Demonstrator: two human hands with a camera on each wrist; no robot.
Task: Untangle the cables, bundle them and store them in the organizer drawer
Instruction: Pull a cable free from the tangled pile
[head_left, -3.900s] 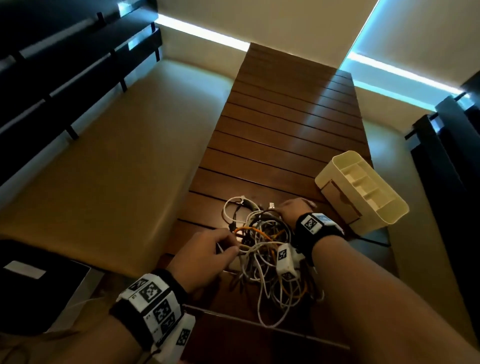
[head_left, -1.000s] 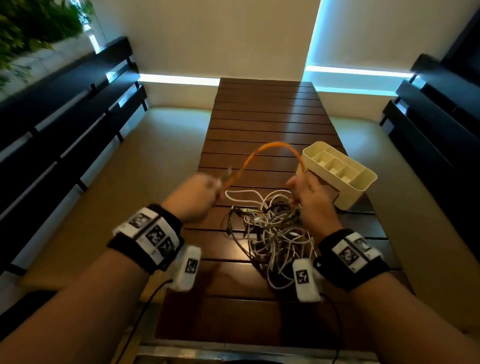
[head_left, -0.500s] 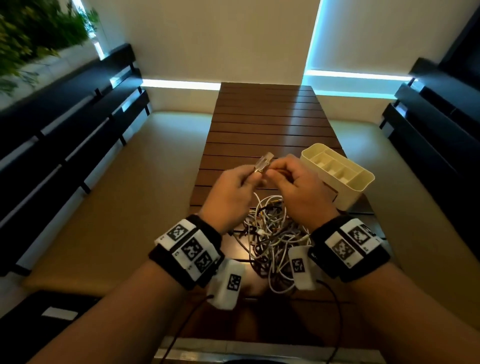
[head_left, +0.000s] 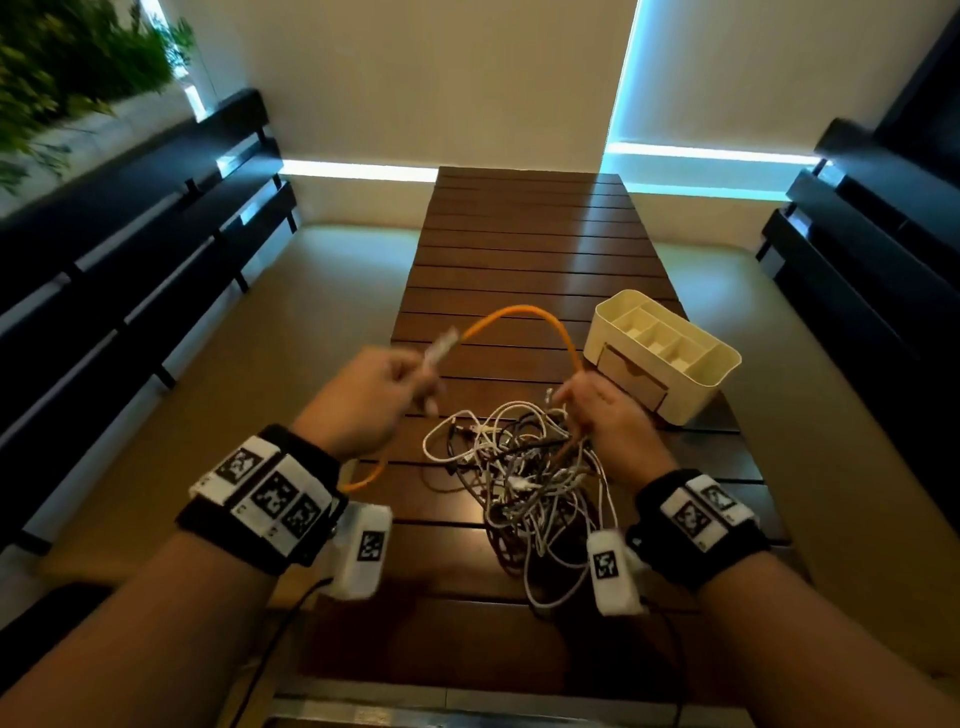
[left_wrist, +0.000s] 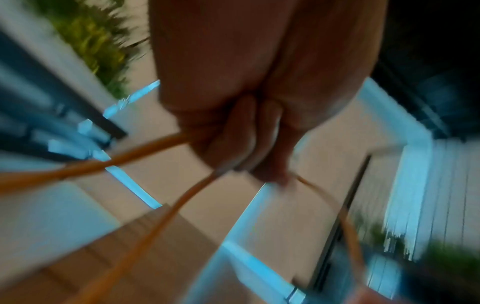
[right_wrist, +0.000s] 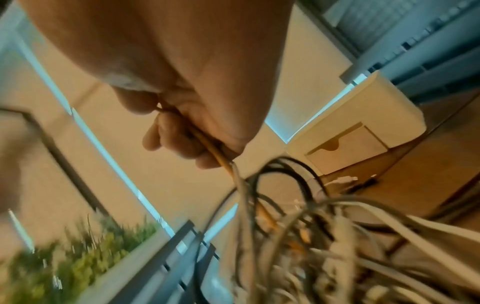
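An orange cable (head_left: 524, 318) arcs above the slatted wooden table (head_left: 530, 249) between my two hands. My left hand (head_left: 374, 400) grips its plug end (head_left: 441, 348) and loops of it, which show blurred as orange cable strands (left_wrist: 145, 154) in the left wrist view. My right hand (head_left: 597, 410) holds the orange cable (right_wrist: 207, 144) where it leaves the tangle. A tangle of white, grey and dark cables (head_left: 524, 478) lies on the table under and left of the right hand. The cream organizer (head_left: 662, 353) with its drawer (head_left: 631, 376) pushed in stands just right of the right hand.
Dark slatted bench backs (head_left: 130, 260) and beige seat cushions (head_left: 291, 332) run along both sides of the table. A planter with green plants (head_left: 67, 67) is at the far left. The far half of the table holds nothing.
Half a second ago both hands were together at the plug. They have since moved apart, the left one to the left with the plug, and an orange arc spans between them again.
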